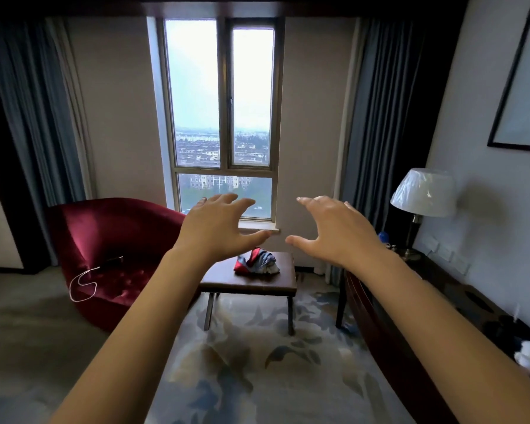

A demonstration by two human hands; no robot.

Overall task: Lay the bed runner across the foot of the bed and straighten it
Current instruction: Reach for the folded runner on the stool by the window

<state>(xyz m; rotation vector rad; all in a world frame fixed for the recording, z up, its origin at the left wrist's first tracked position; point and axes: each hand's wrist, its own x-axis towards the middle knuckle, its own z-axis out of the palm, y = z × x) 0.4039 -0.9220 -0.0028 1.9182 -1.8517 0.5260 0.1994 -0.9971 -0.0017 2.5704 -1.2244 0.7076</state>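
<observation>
A bunched-up cloth in red, grey and blue, the bed runner (258, 262), lies on a small dark wooden table (276, 284) below the window. Both my arms are stretched out in front of me, well above the floor. My left hand (219, 226) hovers with fingers spread and slightly bent, holding nothing. My right hand (329, 229) is held the same way beside it, also holding nothing. The runner shows in the gap under my two hands, farther away than they are. No bed is in view.
A red velvet armchair (110, 255) with a white cable on its seat stands to the left. A dark desk (441, 301) with a white-shaded lamp (423, 194) runs along the right wall. Patterned carpet (257, 362) lies ahead; curtains flank the tall window (221, 117).
</observation>
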